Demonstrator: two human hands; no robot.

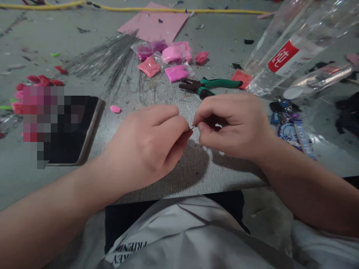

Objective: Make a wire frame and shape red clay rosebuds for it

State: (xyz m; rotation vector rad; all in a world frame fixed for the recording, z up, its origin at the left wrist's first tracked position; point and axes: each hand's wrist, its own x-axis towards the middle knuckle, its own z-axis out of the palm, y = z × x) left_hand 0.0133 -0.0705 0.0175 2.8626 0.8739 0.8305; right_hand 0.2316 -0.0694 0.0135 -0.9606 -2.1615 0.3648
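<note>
Above the table's front edge, my left hand (148, 140) and my right hand (238, 125) meet fingertip to fingertip, both closed in a pinch. Between them shows a short bit of thin silvery wire (193, 127); most of it is hidden by the fingers. Just beyond my right hand lie pliers (206, 86) with green and black handles, jaws pointing left. A small pink clay piece (115, 108) rests on the table left of my left hand. Farther back are several small packets of pink, purple and coral clay (175, 73).
A phone (75, 130), partly blurred out, lies at left beside red and pink flower-like pieces (42, 80). Behind are a bundle of thin wires (106, 59), a pink sheet (157, 22) and a yellow cable (224, 11). Plastic bottles (288, 56) and keys with charms (286, 106) occupy the right.
</note>
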